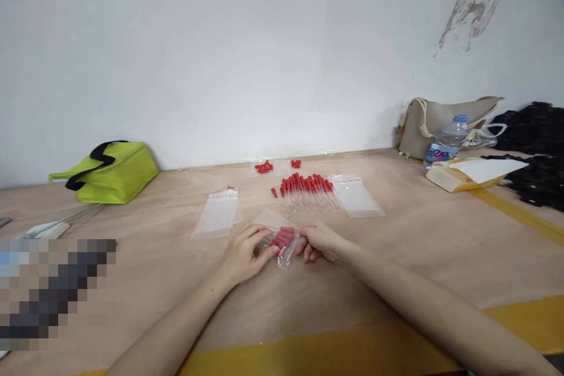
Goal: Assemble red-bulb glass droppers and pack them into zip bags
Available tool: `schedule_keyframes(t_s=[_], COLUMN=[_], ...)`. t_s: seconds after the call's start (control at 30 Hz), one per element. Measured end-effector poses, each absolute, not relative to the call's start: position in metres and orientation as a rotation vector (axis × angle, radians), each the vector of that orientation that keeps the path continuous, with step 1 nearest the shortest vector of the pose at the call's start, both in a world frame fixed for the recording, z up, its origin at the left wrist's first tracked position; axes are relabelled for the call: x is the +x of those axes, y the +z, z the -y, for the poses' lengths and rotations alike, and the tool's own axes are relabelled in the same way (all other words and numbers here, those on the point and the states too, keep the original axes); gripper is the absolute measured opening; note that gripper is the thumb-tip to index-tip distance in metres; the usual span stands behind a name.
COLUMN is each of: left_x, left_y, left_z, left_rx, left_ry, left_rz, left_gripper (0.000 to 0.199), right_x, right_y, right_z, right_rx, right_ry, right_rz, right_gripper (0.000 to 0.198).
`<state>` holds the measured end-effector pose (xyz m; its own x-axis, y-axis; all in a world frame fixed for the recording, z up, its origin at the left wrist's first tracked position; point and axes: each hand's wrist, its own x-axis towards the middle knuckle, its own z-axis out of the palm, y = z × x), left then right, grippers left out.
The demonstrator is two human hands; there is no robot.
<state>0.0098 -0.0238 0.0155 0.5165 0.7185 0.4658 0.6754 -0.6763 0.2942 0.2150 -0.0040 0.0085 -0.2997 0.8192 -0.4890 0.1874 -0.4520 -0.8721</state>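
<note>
A clear plastic bag (272, 220) lies between my hands with several red-ended pieces (285, 235) inside, which look like droppers. My left hand (247, 254) grips its left side, thumb and fingers curled round it. On the right edge, my right hand (318, 241) pinches the plastic, its other fingers folded under. Just beyond is a row of thin clear droppers with red bulbs (306, 183), bulbs pointing to the wall. One red bulb (274, 192) lies apart at the row's left end. Flat zip bags lie on both sides, a left bag (215, 214) and a right bag (356, 197).
Loose red bulbs (265, 167) rest on plastic near the wall. A lime-green bag (118, 173) stands at the left. To the right are a beige bag (449, 111), a water bottle (447, 141), an opened paper packet (458, 176) and black material (535, 129).
</note>
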Motion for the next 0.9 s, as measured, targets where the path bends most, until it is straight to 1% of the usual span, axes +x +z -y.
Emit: schedule_keyframes(t_s=[0.07, 0.13, 0.23, 0.4, 0.6, 0.73, 0.83, 0.9], left_x=[0.016, 0.019, 0.015, 0.0, -0.02, -0.034, -0.045, -0.055], left_y=[0.019, 0.02, 0.018, 0.015, 0.015, 0.019, 0.025, 0.029], left_z=[0.032, 0.036, 0.031, 0.006, -0.039, -0.062, -0.067, -0.065], left_rx=[2.72, 2.759, 2.795, 2.88, 2.991, 2.89, 2.807, 2.735], left_ry=[0.751, 0.696, 0.679, 0.63, 0.491, 0.428, 0.367, 0.416], left_rz=[-1.179, -1.182, -1.206, -1.209, -1.371, -1.512, -1.511, -1.573], left_gripper=[0.046, 0.052, 0.043, 0.035, 0.036, 0.039, 0.042, 0.041], right_x=[0.211, 0.215, 0.236, 0.274, 0.277, 0.275, 0.276, 0.277], right_y=[0.007, 0.003, -0.001, -0.005, -0.01, -0.012, -0.013, -0.014], right_z=[0.005, 0.005, 0.004, 0.005, 0.013, 0.016, 0.015, 0.015], right_rx=[-1.4, -1.318, -1.245, -1.242, -1.153, -1.141, -1.127, -1.13], right_ry=[1.795, 1.751, 1.674, 1.536, 1.46, 1.466, 1.456, 1.461], right_rz=[1.319, 1.412, 1.493, 1.523, 1.599, 1.646, 1.652, 1.651], right_gripper=[0.02, 0.018, 0.013, 0.022, 0.035, 0.035, 0.035, 0.036])
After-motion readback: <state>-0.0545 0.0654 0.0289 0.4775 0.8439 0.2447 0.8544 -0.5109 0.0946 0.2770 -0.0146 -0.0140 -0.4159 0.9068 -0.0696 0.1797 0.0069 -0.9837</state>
